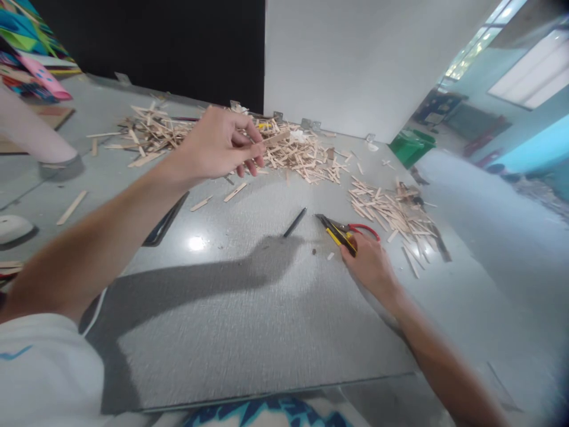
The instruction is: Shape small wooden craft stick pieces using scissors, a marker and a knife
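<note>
The left hand (220,145) is raised over the table (249,332), its fingers pinched together on one wooden stick (276,139), which pokes out to the right just above the big heap of sticks (288,151) at the far edge. The right hand (371,267) lies low on the table, closed around the handles of a cutter (340,231) with yellow and red grips; its dark blades point left and rest on the surface, and whether they are parted I cannot tell. So the hands are well apart, each clamped on its own thing, and the stick is not yet between the blades. Near the cutter's tip lie a few small wood bits (329,255) and a dark pen (295,222). To the right of the cutter sits a smaller pile (386,207) of sticks that look shorter, which I judge to be pieces already trimmed; the far heap is much the larger, so most of the work seems left to do. A few loose sticks (235,191) lie under the left hand, and a dark flat strip (165,220) beside the forearm. A green bin (411,147) stands beyond the table on the right, and bright coloured sheets (31,65) at far left.
</note>
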Demonstrator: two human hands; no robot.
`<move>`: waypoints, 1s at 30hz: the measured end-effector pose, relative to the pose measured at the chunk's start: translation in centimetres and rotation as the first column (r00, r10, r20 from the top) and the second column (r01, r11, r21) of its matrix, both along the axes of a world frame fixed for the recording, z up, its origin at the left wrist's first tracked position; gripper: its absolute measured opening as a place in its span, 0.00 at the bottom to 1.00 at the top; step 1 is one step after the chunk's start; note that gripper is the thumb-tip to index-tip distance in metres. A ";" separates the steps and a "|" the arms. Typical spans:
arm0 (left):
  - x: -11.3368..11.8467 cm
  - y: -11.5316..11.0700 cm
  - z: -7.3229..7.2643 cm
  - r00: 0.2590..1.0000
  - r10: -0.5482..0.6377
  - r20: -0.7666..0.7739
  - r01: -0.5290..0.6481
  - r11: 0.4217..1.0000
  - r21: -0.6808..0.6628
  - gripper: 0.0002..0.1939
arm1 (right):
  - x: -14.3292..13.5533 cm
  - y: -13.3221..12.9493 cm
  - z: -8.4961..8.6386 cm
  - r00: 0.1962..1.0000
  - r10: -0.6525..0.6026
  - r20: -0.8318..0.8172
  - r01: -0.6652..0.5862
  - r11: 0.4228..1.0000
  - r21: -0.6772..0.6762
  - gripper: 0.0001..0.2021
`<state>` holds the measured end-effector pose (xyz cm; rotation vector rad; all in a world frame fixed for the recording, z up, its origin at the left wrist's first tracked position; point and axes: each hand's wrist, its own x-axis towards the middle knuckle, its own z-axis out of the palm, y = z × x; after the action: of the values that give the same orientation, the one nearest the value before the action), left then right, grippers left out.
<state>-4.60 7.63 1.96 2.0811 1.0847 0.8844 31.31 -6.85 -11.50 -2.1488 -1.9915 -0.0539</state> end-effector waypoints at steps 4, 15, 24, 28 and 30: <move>0.6 0.1 -0.2 0.993 -0.113 -0.019 0.110 0.986 -0.122 0.28 | 1.2 0.6 0.0 0.998 0.000 -0.066 0.001 1.000 0.023 0.12; 2.0 -2.2 -0.1 0.935 -0.352 -0.045 0.325 0.900 -0.291 0.21 | 5.4 2.0 -0.2 0.989 -0.056 0.137 0.067 0.995 -0.077 0.06; 3.5 -4.4 -0.2 0.897 -0.437 -0.072 0.403 0.873 -0.274 0.11 | 4.7 2.6 0.5 0.990 -0.092 -0.109 0.090 0.996 -0.030 0.06; 4.2 -5.9 0.2 0.907 -0.420 -0.037 0.391 0.871 -0.298 0.07 | 2.3 2.5 1.2 0.711 0.144 -0.688 -0.105 0.990 0.099 0.19; 4.6 -6.4 0.1 0.901 -0.433 -0.018 0.403 0.852 -0.333 0.06 | 0.3 1.5 1.3 0.555 0.181 -0.812 -0.204 0.976 0.079 0.25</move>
<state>-0.03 1.23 2.09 1.9800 0.7131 0.3676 31.60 -5.36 -10.16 -1.4668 -1.5891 0.8577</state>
